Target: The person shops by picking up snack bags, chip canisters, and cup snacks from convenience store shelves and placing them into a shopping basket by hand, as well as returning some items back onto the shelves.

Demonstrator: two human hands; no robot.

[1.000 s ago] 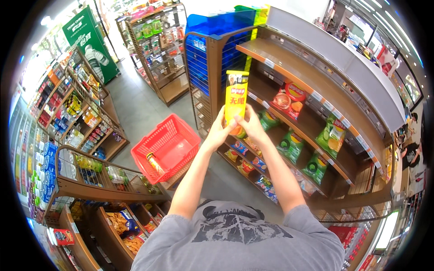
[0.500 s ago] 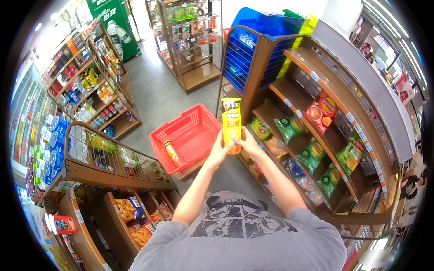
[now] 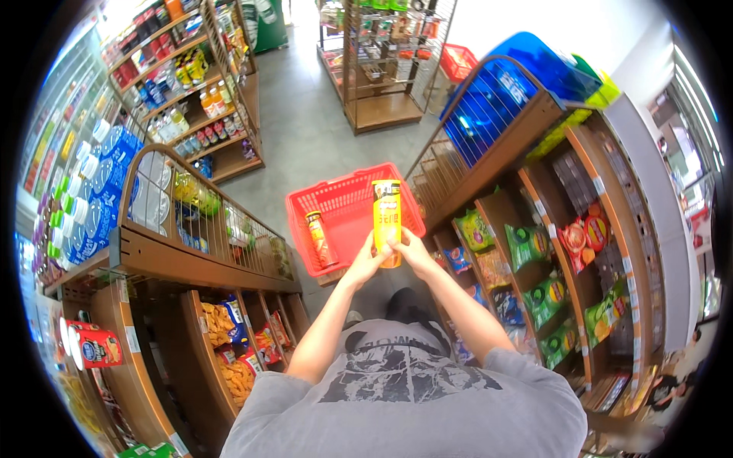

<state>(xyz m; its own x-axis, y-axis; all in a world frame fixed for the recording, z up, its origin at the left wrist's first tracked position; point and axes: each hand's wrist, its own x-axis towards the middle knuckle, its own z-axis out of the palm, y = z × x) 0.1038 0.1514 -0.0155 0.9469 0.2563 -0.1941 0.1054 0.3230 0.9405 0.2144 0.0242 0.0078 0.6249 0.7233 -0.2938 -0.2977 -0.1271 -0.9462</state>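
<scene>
A tall yellow snack canister with a dark top band stands upright between my two hands, in front of my chest. My left hand wraps its lower left side, and my right hand closes on its lower right side. Behind and below it sits a red plastic shopping basket, partly covered by the canister in my view. Inside the basket, against its left wall, leans a second, smaller-looking canister in yellow and red.
At the right, a brown shelf holds green chip bags and red bags. A low shelf unit with a wire rail borders the left, with bottled water packs beside it. Blue crates and a display rack stand farther off.
My view has turned left, so the shelves and basket appear farther right. The canister in my hands now overlaps the basket instead of standing at its right. Both hands keep their hold.
</scene>
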